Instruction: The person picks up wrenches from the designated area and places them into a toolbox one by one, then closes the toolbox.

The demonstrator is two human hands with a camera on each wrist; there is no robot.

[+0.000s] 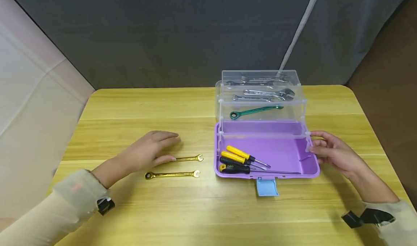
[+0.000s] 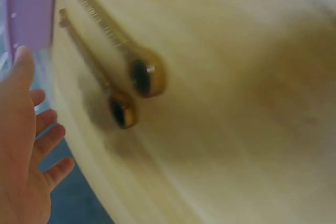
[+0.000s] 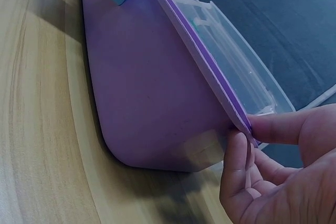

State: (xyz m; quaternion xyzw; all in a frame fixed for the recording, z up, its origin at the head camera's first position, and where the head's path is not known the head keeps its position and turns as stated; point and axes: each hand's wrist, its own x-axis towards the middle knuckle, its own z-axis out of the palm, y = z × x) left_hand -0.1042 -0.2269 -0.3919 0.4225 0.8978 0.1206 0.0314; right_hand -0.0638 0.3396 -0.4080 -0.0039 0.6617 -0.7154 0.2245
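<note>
My left hand (image 1: 146,150) is over the table left of the toolbox, its fingers extended and holding nothing. Its thumb overlaps one gold combination wrench (image 1: 190,159) in the head view. A second gold wrench (image 1: 172,174) lies parallel, nearer the front; the left wrist view shows both ring ends beyond the fingers. With thumb and fingers, my right hand (image 1: 340,153) pinches the right rim of the purple toolbox (image 3: 142,77). Inside its base lie yellow-handled screwdrivers (image 1: 239,152) and a black-handled screwdriver (image 1: 234,169).
Clear trays (image 1: 260,130) stand raised at the back of the toolbox. They hold several silver wrenches (image 1: 254,98), an adjustable wrench (image 1: 286,94) and a green ratchet wrench (image 1: 257,110). A blue latch (image 1: 267,187) hangs at the box's front. Dark fabric (image 1: 163,39) rises behind the table.
</note>
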